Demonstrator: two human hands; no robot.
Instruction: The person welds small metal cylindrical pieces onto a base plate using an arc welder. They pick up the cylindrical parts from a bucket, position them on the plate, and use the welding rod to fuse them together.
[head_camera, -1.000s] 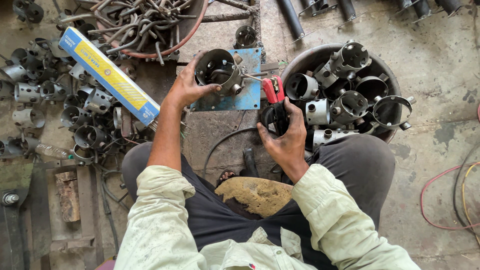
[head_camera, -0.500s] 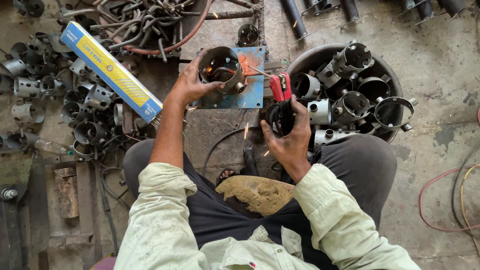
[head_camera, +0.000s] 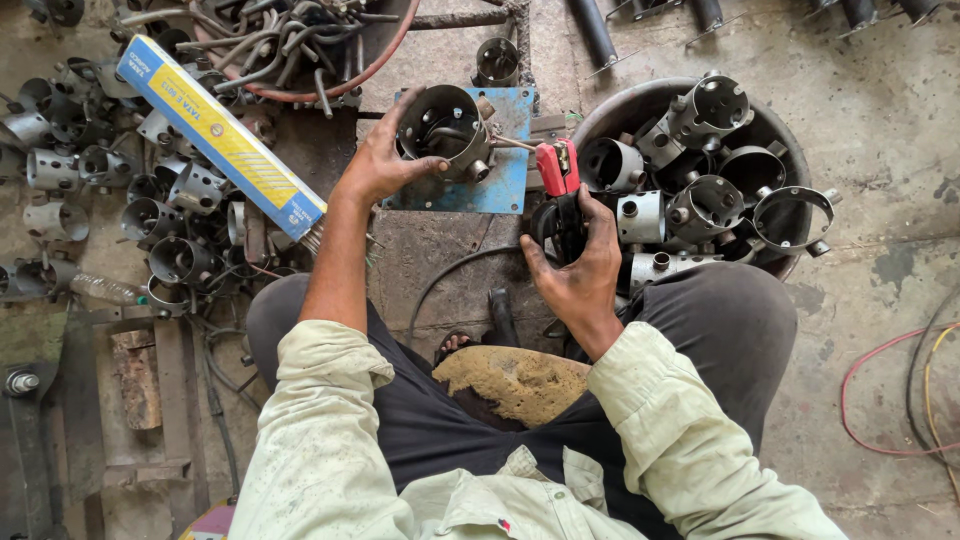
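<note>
My left hand (head_camera: 383, 163) grips a round grey metal housing (head_camera: 447, 130) with small side tubes, holding it on a blue metal plate (head_camera: 505, 180). My right hand (head_camera: 577, 265) is closed on the black handle of a red-jawed electrode holder (head_camera: 557, 175). A thin welding rod (head_camera: 510, 143) runs from the red jaws to the right side of the housing, its tip touching there. No spark shows. A black cable (head_camera: 455, 275) curves from the holder toward my lap.
A round metal tub (head_camera: 620, 105) at right holds several similar housings. More housings lie piled on the floor at left (head_camera: 150, 200). A long blue and yellow box (head_camera: 215, 130) lies diagonally. Hoses and rods (head_camera: 290, 45) are heaped at top. Red and yellow cables (head_camera: 900, 400) lie at right.
An orange glow at the housing half a second ago has gone out. Both hands stay almost in place; the holder has tipped slightly.
</note>
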